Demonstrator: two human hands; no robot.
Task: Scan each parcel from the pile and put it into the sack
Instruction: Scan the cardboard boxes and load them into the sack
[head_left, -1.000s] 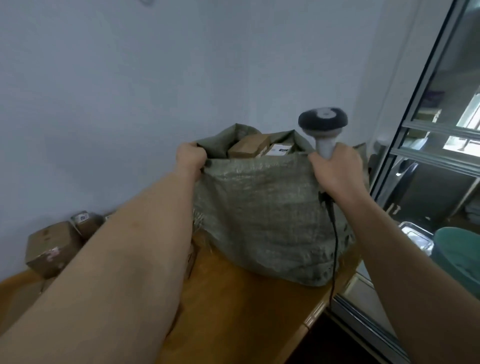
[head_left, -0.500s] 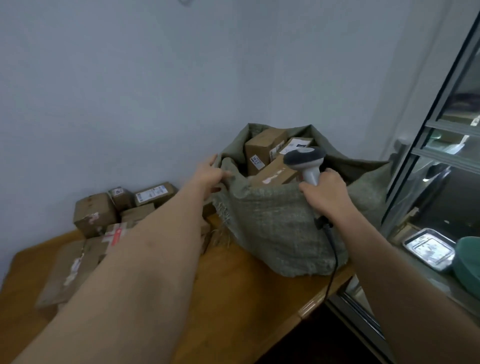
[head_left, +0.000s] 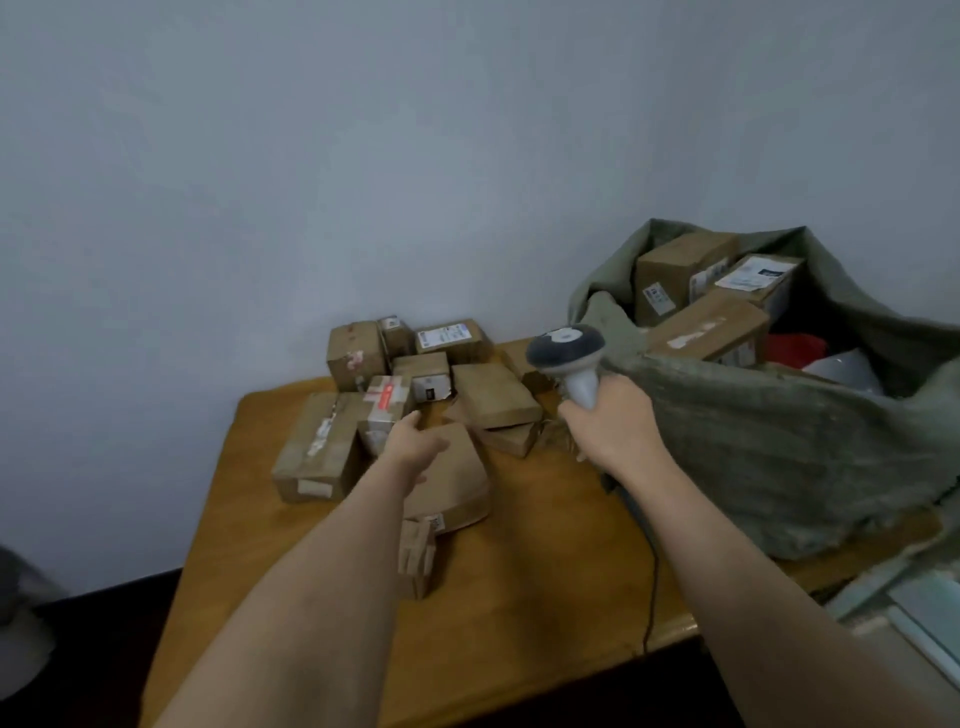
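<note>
Reaching forward over the wooden table (head_left: 519, 597), the left hand (head_left: 413, 441) hangs with its fingers loosely extended and holding nothing, poised above the near edge of the parcel pile (head_left: 415, 395); the right hand (head_left: 613, 431) is wrapped firmly round the grip of the barcode scanner (head_left: 566, 353), whose dark head points up and away and whose cable (head_left: 652, 571) trails back toward the table edge.

Nearest lies a flat, rounded brown parcel (head_left: 452, 483) with a small crumpled carton (head_left: 415, 556) just in front of it; to its left sits a long taped box (head_left: 317, 447), and directly under the fingertips a small box with red-marked tape (head_left: 384, 405); beyond these, more cartons are packed close together up to the wall.

These look like light, stiff cardboard, dry and not slippery, so a one-handed take across the top and two opposite sides should do; the small taped box seems the easiest to lift, label turned toward the scanner; the flat parcel may flex and is better taken by an edge.

Farther right, the green woven sack (head_left: 753, 441) slumps open on the table, soft-walled, with several boxes already inside.
</note>
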